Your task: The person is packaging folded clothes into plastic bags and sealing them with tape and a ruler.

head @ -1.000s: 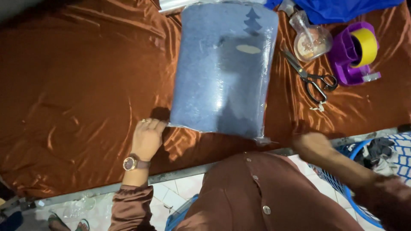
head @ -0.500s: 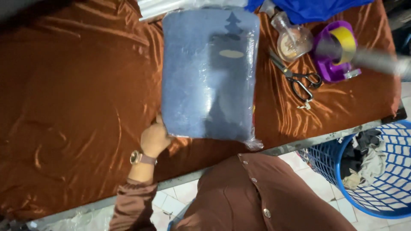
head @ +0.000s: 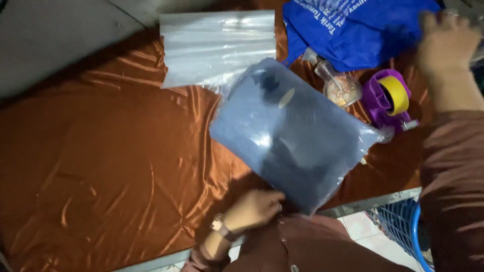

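Copper satin covered the desk [head: 101,166]; your left hand [head: 254,207] pinched the bagged blue garment [head: 292,133] at its six o'clock corner; soft, slippery plastic, best gripped by edges; right hand [head: 446,43] hovered open at two o'clock.

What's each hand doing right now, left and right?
Left hand: closed on the near corner of the clear plastic bag holding folded grey-blue cloth.
Right hand: blurred, raised by the blue bag; grip cannot be told.

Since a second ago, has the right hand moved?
Yes. The right hand has gone from the table's near edge, below the purple tape dispenser, to above it, at the blue bag.
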